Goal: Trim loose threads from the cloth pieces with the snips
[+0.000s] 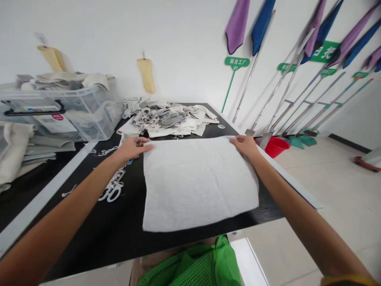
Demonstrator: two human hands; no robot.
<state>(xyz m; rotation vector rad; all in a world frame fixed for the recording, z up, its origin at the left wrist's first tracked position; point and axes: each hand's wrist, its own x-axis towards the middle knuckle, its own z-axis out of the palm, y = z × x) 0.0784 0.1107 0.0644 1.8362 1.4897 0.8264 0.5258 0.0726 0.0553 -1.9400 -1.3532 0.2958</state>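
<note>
Both hands pinching white cloth (196, 180) corners, black table (119, 226)

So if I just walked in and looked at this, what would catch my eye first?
Most likely the white towel spread flat in the middle of the black table, with the left hand and right hand each at one of its far corners. Behind it lies a heap of crumpled cloths, with a clear bin stuffed with fabric to the left. Along the right wall lean mops topped with purple and blue cloths.

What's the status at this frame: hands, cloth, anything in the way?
Left hand and right hand on far corners of white cloth, spread flat. Scissors lie left, apart from it.
</note>
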